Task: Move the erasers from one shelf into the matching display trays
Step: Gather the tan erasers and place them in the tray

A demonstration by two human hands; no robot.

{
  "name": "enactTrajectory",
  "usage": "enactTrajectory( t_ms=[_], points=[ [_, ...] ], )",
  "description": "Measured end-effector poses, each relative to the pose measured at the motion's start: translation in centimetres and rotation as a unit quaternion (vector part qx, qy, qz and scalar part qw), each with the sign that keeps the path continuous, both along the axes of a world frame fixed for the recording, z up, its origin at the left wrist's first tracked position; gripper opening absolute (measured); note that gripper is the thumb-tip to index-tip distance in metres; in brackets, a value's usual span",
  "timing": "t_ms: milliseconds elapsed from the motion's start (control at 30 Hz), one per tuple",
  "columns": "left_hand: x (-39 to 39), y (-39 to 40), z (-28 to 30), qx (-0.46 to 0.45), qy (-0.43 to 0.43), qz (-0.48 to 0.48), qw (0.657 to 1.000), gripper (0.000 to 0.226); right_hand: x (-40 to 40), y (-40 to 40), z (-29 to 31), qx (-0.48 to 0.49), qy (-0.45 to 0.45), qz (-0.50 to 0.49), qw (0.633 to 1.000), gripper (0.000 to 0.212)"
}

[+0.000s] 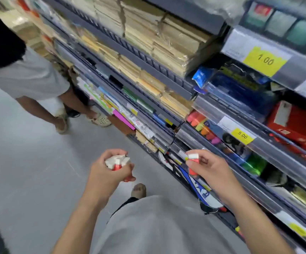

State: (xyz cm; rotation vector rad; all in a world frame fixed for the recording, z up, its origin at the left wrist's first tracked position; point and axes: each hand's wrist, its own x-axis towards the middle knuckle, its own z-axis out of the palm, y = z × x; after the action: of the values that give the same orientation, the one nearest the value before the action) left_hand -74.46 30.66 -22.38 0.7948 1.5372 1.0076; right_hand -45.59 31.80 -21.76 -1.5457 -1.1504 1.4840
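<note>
— What is held relative to the yellow 5.00 price tag [242, 136]?

— Below and far to its left, a bunch of white-and-red erasers [117, 161] is gripped in the left hand [110, 167]. Nearer the tag, below and to its left, a single eraser [193, 156] is pinched by the right hand [206, 166].

— And what is seen around the tag?

— Highlighters [203, 125] are stacked just left of it; a red box [298, 125] lies to its right. A second person's legs [56, 107] are seen well off to the left, on the grey floor [20, 171].

In my left hand [110, 169] I grip a bunch of erasers [117, 161], white with red sleeves, ends pointing up. My right hand [206, 165] pinches a single eraser [193, 156] of the same kind.
</note>
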Motion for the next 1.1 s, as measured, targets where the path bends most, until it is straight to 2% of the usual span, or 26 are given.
enactTrajectory(
  t_ms=[233, 567, 833, 967, 1100],
  points=[
    [1.7, 9.6, 5.3, 0.103, -0.035, -0.188, 0.976, 0.034, 0.1, -1.8, 4.0, 0.047, -0.039, -0.13, 0.99, 0.026],
    [11.8, 13.0, 14.7, 0.256, -0.042, -0.393, 0.882, 0.029, 3.0, -4.1, 12.3, 0.195, -0.058, -0.252, 0.946, 0.031],
    [16.4, 13.5, 21.2, 0.354, -0.066, -0.449, 0.818, 0.028, 5.9, -4.5, 20.5, 0.28, -0.18, -0.232, 0.914, 0.029],
    [17.7, 14.3, 23.4, 0.383, -0.082, -0.448, 0.804, 0.032, 8.4, -3.5, 24.2, 0.327, -0.236, -0.261, 0.877, 0.039],
    [18.8, 15.5, 24.8, 0.402, -0.097, -0.447, 0.793, 0.032, 11.4, -1.5, 27.5, 0.331, -0.328, -0.253, 0.848, 0.031]
  ],
)
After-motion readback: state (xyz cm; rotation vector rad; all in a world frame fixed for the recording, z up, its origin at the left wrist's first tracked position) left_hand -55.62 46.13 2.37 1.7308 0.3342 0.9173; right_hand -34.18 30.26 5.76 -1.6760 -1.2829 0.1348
